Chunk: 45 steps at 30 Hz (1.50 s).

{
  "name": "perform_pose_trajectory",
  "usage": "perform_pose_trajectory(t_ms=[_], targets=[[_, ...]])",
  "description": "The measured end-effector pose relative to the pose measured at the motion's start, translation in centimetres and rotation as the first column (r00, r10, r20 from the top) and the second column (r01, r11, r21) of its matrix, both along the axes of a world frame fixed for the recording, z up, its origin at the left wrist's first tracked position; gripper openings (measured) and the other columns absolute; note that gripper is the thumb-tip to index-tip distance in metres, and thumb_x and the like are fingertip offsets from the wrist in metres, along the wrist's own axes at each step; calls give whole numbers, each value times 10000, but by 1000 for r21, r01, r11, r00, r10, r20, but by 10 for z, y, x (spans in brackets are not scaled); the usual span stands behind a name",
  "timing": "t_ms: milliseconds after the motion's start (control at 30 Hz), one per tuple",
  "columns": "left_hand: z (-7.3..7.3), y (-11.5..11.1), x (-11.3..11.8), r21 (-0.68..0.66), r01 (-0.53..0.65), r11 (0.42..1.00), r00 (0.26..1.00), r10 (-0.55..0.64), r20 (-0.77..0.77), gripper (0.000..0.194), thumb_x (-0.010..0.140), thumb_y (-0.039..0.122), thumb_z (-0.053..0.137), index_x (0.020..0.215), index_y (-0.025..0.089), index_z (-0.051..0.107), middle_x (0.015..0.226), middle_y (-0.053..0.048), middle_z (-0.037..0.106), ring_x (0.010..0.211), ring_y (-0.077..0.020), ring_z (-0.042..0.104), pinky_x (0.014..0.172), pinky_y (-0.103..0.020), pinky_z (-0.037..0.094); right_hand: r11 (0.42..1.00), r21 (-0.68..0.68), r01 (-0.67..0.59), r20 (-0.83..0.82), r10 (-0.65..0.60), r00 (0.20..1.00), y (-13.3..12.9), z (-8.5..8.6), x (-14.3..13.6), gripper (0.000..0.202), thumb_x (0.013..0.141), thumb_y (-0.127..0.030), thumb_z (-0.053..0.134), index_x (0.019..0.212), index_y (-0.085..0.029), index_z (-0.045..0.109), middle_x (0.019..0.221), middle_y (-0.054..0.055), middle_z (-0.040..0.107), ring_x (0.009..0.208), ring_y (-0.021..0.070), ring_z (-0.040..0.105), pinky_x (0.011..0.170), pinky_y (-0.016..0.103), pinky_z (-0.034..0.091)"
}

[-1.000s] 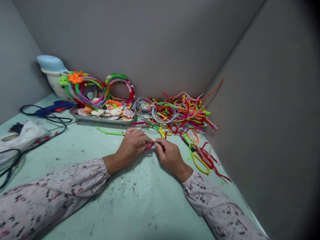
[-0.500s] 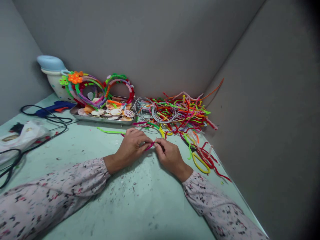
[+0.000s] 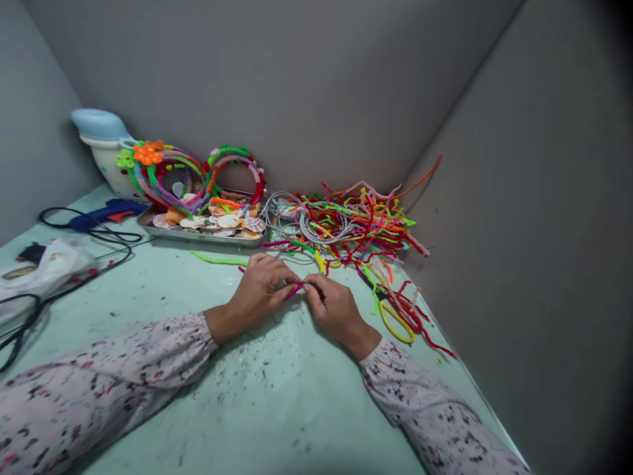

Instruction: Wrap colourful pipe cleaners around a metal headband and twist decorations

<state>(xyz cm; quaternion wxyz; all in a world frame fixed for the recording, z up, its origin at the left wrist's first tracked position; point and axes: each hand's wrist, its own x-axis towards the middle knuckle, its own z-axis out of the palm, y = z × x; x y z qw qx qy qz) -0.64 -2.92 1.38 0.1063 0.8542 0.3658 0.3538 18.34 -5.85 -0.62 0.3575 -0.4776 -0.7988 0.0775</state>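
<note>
Between my two hands is a short stretch of magenta pipe cleaner (image 3: 294, 290). My left hand (image 3: 267, 287) pinches it between thumb and fingers, and a bit of magenta also shows behind that hand. My right hand (image 3: 332, 307) is closed at the other side, thumb and forefinger pressed together at the pipe cleaner's tip. The fingertips of both hands nearly touch just above the table. Past my left hand lies a bright green pipe cleaner (image 3: 220, 260).
Behind are a metal tray (image 3: 208, 239) of shells, fuzzy wrapped hoops (image 3: 237, 161), grey wire coils (image 3: 326, 237) and a pipe-cleaner heap (image 3: 370, 221). Yellow-handled scissors (image 3: 398, 323) lie right. A black cable (image 3: 131, 251), plastic bag (image 3: 64, 264) and blue-lidded container (image 3: 101, 125) stand left.
Almost nothing differs. My right fingertips have shifted very slightly left, while the pinch on the magenta pipe cleaner stays the same.
</note>
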Motion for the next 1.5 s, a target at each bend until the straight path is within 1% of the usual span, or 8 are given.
perform_pose_trajectory(t_ms=[533, 667, 800, 1200, 1367, 1500], targets=[[-2, 0, 1, 5, -20, 1000, 1000, 20, 9, 75, 830, 228, 630, 830, 228, 705, 796, 5, 700, 815, -174, 575, 924, -416, 305, 1000, 8, -9, 8, 9, 1000, 0, -1, 0, 172, 921, -206, 489, 1004, -193, 638, 916, 43, 710, 801, 170, 652, 724, 257, 467], [-3, -1, 1, 3, -15, 1000, 1000, 15, 7, 85, 836, 241, 621, 821, 227, 703, 790, 2, 701, 809, -175, 576, 933, -422, 304, 1000, -6, -8, 13, 9, 1000, 0, -1, 0, 170, 925, -208, 484, 1004, -197, 635, 917, 42, 709, 810, 171, 652, 731, 256, 467], [-2, -1, 1, -12, -17, 1000, 1000, 17, 8, 78, 826, 220, 622, 817, 222, 699, 797, 4, 703, 811, -172, 579, 940, -421, 302, 1000, -2, -11, 14, 11, 1000, 0, -1, 0, 167, 922, -206, 489, 1002, -193, 635, 938, 48, 709, 837, 178, 656, 745, 263, 470], [-1, -2, 2, -11, -19, 1000, 1000, 19, 7, 89, 809, 178, 606, 783, 213, 684, 774, 8, 690, 819, -172, 581, 953, -430, 292, 1000, -5, -15, 28, 15, 1000, -1, 0, 0, 165, 924, -212, 486, 996, -204, 634, 915, 42, 712, 807, 173, 652, 725, 259, 466], [-1, -2, 2, -16, -20, 1000, 1000, 20, 11, 83, 815, 189, 610, 778, 214, 679, 769, 12, 688, 817, -171, 582, 958, -433, 290, 1000, 2, -23, 19, 23, 1000, -1, 0, -1, 165, 921, -206, 490, 994, -198, 637, 914, 42, 713, 800, 172, 653, 723, 258, 466], [-2, -2, 2, -20, -17, 1000, 1000, 17, 12, 78, 821, 205, 616, 798, 216, 690, 775, 7, 692, 808, -172, 580, 945, -427, 297, 1000, -1, -21, 11, 21, 1000, 0, 0, -1, 170, 921, -206, 489, 1006, -198, 636, 934, 45, 712, 830, 175, 655, 744, 261, 468]])
